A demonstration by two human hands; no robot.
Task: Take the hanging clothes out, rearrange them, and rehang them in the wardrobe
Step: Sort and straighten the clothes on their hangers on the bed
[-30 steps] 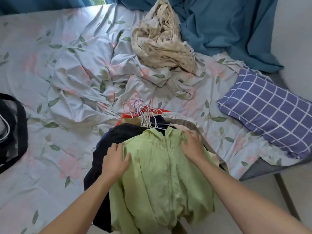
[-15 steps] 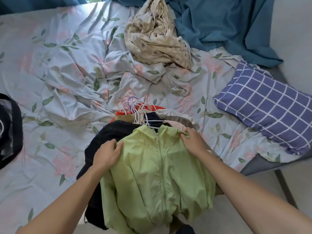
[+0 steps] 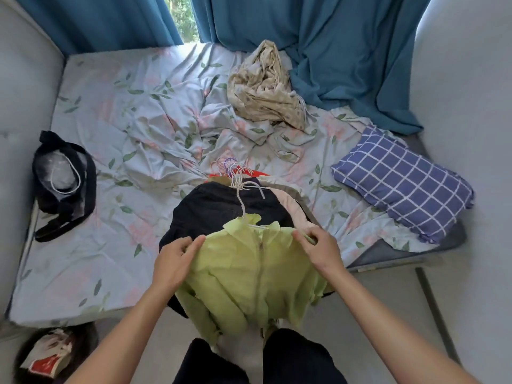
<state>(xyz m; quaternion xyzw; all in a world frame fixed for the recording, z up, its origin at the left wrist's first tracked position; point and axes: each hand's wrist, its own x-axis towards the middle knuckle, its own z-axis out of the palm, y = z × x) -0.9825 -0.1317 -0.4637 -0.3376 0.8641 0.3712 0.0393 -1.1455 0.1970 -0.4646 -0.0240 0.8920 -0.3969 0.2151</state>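
On the floral bed [image 3: 116,139], left hand [image 3: 173,263] and right hand [image 3: 318,249] each pinch the green jacket's [image 3: 255,278] shoulders in a closed grip.

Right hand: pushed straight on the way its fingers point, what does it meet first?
Probably the pale pink garment just past the green jacket shoulder the right hand pinches; depth is unclear.

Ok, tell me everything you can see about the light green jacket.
The light green jacket is thin, crinkly fabric with a front zipper and open collar, on a white wire hanger. It lies front-up atop the clothes pile at the bed's edge, its hem hanging off. The left hand and right hand each grip a shoulder.
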